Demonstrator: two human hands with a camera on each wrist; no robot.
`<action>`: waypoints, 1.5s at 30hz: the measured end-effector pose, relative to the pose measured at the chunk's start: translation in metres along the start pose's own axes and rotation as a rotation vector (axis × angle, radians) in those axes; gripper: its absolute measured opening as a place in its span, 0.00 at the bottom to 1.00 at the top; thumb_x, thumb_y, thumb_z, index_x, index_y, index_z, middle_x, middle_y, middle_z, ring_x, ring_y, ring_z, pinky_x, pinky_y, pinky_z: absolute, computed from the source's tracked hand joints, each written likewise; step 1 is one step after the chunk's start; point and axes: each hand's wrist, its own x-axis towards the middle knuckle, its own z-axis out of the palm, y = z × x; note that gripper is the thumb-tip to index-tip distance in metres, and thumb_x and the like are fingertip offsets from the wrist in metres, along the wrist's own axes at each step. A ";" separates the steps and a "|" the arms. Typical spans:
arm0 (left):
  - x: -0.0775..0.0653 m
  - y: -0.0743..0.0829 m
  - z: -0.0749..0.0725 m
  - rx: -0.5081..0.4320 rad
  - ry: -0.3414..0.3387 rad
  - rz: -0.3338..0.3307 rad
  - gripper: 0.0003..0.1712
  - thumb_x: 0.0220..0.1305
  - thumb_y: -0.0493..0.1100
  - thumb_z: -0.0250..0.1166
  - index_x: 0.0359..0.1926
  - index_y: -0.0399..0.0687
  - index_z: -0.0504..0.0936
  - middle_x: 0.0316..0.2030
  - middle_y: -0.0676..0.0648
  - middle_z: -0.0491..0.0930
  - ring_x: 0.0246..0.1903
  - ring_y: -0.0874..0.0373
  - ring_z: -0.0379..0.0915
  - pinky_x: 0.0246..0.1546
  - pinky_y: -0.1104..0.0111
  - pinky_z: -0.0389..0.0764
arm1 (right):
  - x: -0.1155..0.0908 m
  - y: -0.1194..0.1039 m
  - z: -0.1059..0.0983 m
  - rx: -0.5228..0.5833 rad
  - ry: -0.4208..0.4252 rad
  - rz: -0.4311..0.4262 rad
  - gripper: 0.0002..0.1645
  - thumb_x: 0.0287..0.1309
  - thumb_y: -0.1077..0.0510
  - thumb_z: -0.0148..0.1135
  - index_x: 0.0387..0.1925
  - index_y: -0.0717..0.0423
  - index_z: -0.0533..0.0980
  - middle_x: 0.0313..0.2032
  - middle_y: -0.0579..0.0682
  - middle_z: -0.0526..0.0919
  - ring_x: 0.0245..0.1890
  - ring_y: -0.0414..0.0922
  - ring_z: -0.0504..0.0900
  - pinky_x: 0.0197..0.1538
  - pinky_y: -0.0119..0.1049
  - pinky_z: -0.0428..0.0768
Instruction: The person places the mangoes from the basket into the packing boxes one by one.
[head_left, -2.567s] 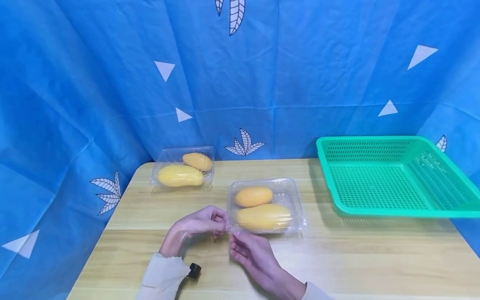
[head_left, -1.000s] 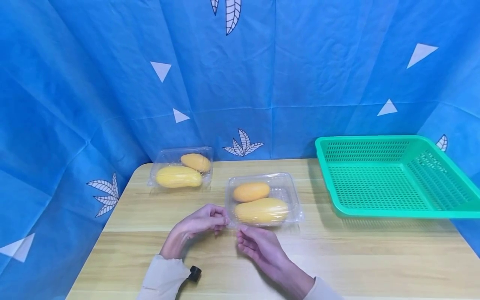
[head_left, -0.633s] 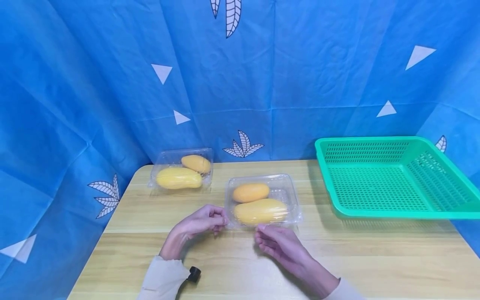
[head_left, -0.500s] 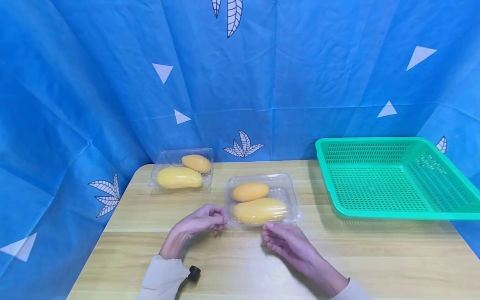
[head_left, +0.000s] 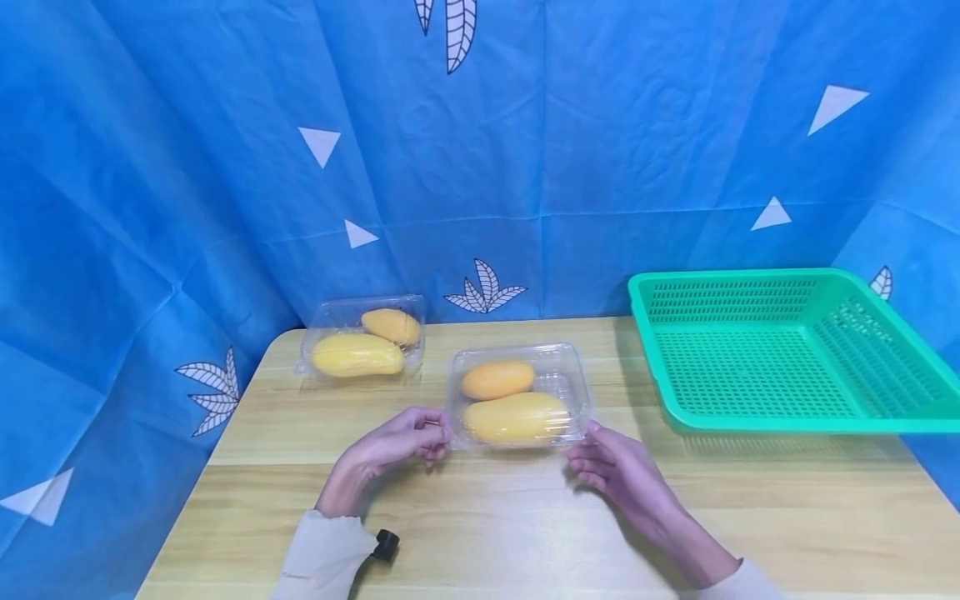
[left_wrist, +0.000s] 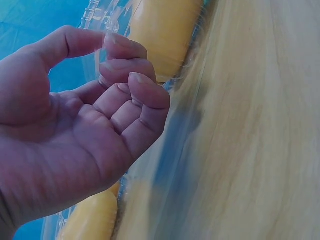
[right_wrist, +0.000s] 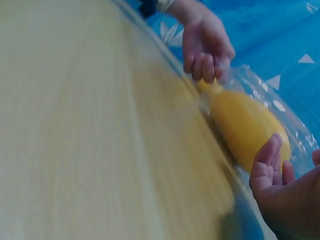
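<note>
A clear plastic clamshell box (head_left: 555, 383) sits mid-table. Inside lie a smaller orange mango-like fruit (head_left: 498, 380) and a larger yellow one (head_left: 517, 418). My left hand (head_left: 401, 442) pinches the box's front left corner between thumb and index finger; in the left wrist view the other fingers of this hand (left_wrist: 85, 125) are curled. My right hand (head_left: 626, 479) is at the front right corner, thumb at the rim. In the right wrist view, the thumb and loosely bent fingers of this hand (right_wrist: 290, 195) stand apart beside the box.
A second clear box (head_left: 337, 315) with two yellow fruits (head_left: 358, 355) stands at the table's back left. A green perforated basket (head_left: 757, 367) is at the right, reaching past the table's edge. Blue patterned cloth (head_left: 637, 125) hangs behind the wooden table (head_left: 480, 533).
My right hand has moved rightward along the box's front edge, from beside my left hand to the front right corner. My left hand has stayed at the left corner.
</note>
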 end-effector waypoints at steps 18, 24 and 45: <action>-0.030 0.031 0.021 0.321 -0.261 0.063 0.21 0.79 0.42 0.53 0.38 0.28 0.84 0.31 0.29 0.83 0.26 0.49 0.78 0.29 0.70 0.77 | 0.008 -0.015 -0.013 -0.078 0.107 -0.028 0.15 0.72 0.56 0.60 0.48 0.66 0.74 0.37 0.51 0.83 0.36 0.42 0.83 0.47 0.35 0.84; -0.023 0.037 0.056 0.317 -0.351 0.116 0.16 0.79 0.41 0.53 0.47 0.32 0.82 0.37 0.32 0.84 0.36 0.36 0.82 0.38 0.54 0.85 | 0.007 -0.019 -0.016 -0.099 0.067 -0.012 0.17 0.71 0.56 0.61 0.51 0.67 0.74 0.39 0.51 0.84 0.37 0.42 0.84 0.49 0.35 0.83; 0.041 -0.001 0.154 -0.319 0.087 0.080 0.23 0.73 0.39 0.61 0.62 0.27 0.74 0.50 0.37 0.84 0.50 0.49 0.81 0.54 0.59 0.81 | 0.007 -0.022 -0.021 -0.118 0.008 -0.006 0.22 0.71 0.57 0.61 0.55 0.71 0.71 0.41 0.52 0.83 0.41 0.43 0.84 0.53 0.37 0.82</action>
